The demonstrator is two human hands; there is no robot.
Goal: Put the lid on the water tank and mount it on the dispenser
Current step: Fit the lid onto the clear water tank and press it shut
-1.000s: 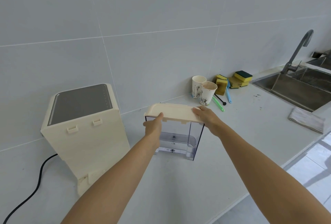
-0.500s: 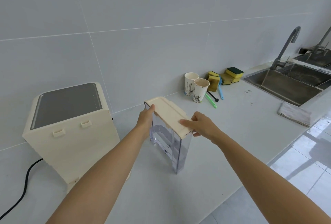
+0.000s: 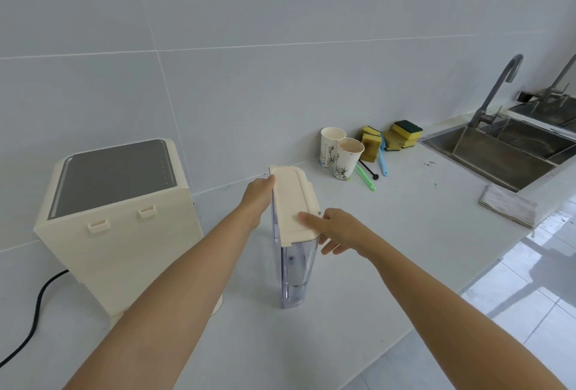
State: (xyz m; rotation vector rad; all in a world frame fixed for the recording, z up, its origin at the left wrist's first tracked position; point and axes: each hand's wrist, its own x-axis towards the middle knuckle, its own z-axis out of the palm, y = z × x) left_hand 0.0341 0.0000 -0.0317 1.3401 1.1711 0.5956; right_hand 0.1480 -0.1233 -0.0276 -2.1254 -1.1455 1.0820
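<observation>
A clear plastic water tank [image 3: 294, 271] stands upright on the white counter, its narrow end facing me. A cream lid [image 3: 291, 202] sits on top of it. My left hand [image 3: 258, 195] grips the tank's far left top corner at the lid's edge. My right hand [image 3: 338, 230] is at the near right corner, thumb pressed on the lid and fingers spread beside the tank wall. The cream dispenser [image 3: 121, 221] with a grey top panel stands to the left, its back with two small hooks turned toward the tank, a hand's width away.
A black power cord [image 3: 34, 315] runs from the dispenser to the left. Two paper cups [image 3: 341, 153], sponges [image 3: 389, 139] and brushes lie by the wall. A steel sink [image 3: 505, 149] with a tap is at the right, a folded cloth [image 3: 508, 207] near the counter edge.
The tank with its lid has been swung round from broadside to end-on and brought nearer to me. Both hands stayed on its top corners; the view shifted right.
</observation>
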